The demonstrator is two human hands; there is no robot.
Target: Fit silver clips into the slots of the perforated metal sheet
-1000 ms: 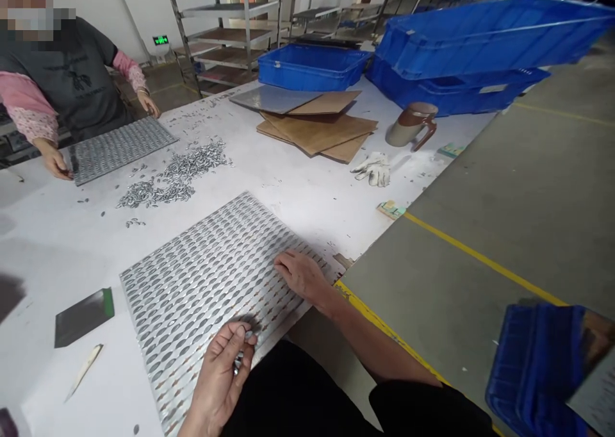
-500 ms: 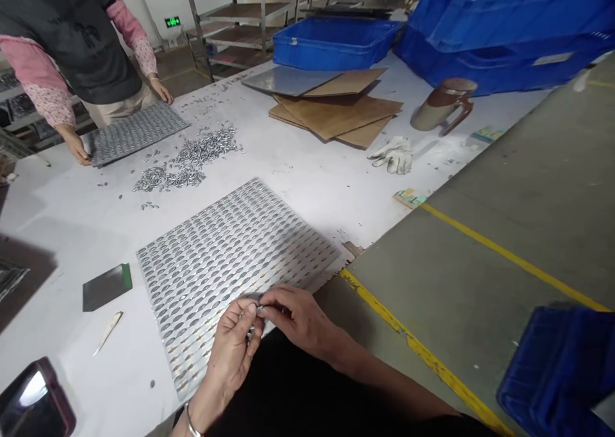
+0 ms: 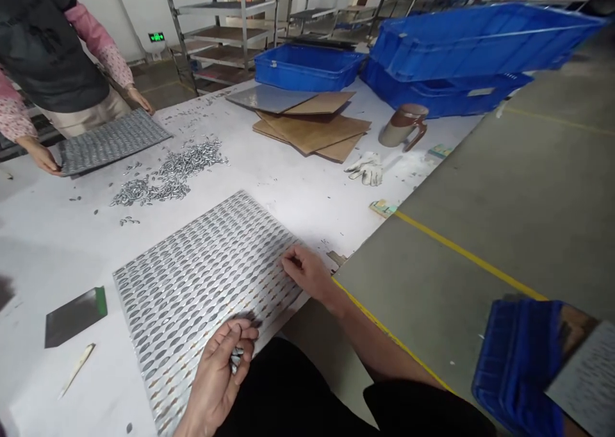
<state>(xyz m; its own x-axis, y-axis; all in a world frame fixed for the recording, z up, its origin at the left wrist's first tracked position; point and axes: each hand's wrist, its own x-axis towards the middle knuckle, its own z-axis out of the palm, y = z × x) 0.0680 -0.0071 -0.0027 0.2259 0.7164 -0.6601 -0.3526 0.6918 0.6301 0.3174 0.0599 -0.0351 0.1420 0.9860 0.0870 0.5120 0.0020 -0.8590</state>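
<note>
A flat silvery sheet (image 3: 192, 251) with rows of leaf-shaped recesses lies in front of me. Most of its rows hold small grey oval metal pieces, while the rows nearest me show brown slots. My left hand (image 3: 223, 366) is curled over the sheet's near edge, with several small metal pieces (image 3: 236, 355) in its fingers. Farther right, my right hand (image 3: 307, 272) rests at the sheet's right side, its fingers closed in a pinch; whatever is between them is hidden. A loose pile of the same metal pieces (image 3: 189, 160) lies beyond the sheet.
Across the table a person holds a similar filled sheet (image 3: 115, 139). A dark scraper plate (image 3: 74, 318) and a pale knife-like tool (image 3: 77, 370) lie left. Brown boards (image 3: 312, 131), a white glove (image 3: 366, 169), a mug (image 3: 402, 126) and blue crates (image 3: 307, 68) stand beyond. The table edge runs along the right.
My right hand has left my left hand and moved right and away from me, to the sheet's right side. My left hand keeps the pieces. The view has shifted somewhat.
</note>
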